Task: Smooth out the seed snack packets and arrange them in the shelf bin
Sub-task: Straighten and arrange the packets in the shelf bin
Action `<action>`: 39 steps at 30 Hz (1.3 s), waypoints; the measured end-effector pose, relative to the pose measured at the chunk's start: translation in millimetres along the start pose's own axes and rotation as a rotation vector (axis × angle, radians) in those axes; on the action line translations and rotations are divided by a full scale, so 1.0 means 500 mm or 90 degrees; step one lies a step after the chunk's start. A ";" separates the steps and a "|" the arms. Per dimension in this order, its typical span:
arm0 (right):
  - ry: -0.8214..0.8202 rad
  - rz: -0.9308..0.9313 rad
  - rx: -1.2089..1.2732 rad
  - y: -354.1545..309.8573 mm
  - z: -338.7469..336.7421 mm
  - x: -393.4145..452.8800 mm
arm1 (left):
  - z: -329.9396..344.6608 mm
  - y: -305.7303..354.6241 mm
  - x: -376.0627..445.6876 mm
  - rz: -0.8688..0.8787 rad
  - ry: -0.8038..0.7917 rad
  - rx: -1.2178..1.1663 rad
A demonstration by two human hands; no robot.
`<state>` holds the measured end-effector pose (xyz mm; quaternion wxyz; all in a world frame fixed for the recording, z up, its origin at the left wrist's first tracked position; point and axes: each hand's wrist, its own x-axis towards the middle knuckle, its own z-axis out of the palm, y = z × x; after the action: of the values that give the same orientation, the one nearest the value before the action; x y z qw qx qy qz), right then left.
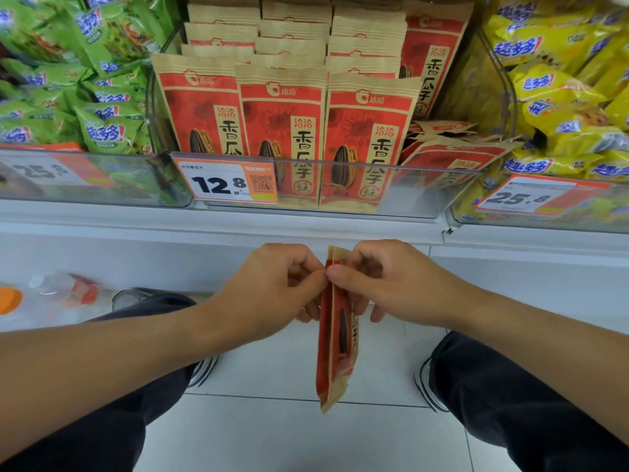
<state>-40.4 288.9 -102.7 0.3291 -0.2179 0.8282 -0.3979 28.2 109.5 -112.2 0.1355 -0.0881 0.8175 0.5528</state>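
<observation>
Seed snack packet [335, 330], red and kraft-brown, hangs edge-on below the shelf bin [425, 189], out in front of the white shelf front and above the tiled floor [289, 430]. Both hands pinch it near its top. The left hand [272, 284] has its fingers curled in, thumb and forefinger meeting on the packet's left face. The right hand [384, 277] mirrors it on the other face, thumb tip pressed against the packet just beside the left thumb, remaining fingers curled behind. The packet's lower end dangles free, slightly bowed.

Inside the shelf bin, three rows of upright packets [282, 131] of the same kind stand face-forward, the front ones touching the clear front wall. At the bin's right end, a few more packets [449, 144] lie flat and tilted in a loose pile, with one tall packet [432, 59] standing behind them. An orange-and-white price tag [226, 180] reading 12.8 is fixed to the left part of the bin's front wall.

Left of the bin, green snack bags [85, 80] fill the neighbouring compartment; right of it, yellow snack bags [561, 97] fill another. Below the bin and to the left, a clear bottle [58, 294] with an orange cap lies blurred near the floor. Dark trouser legs and shoes show on either side of the hanging packet.
</observation>
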 end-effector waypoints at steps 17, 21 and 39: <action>0.003 0.097 0.117 -0.011 0.004 0.001 | 0.002 -0.004 0.003 0.001 -0.012 0.060; 0.014 0.141 0.160 -0.018 0.000 0.001 | 0.000 -0.001 -0.002 -0.059 -0.141 0.239; -0.045 0.139 -0.044 -0.024 -0.021 -0.014 | 0.018 -0.002 -0.014 -0.094 -0.269 0.241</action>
<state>-42.2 291.7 -85.8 0.3918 -0.1513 0.8482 -0.3228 36.3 117.4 -113.8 0.3568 -0.0038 0.8511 0.3851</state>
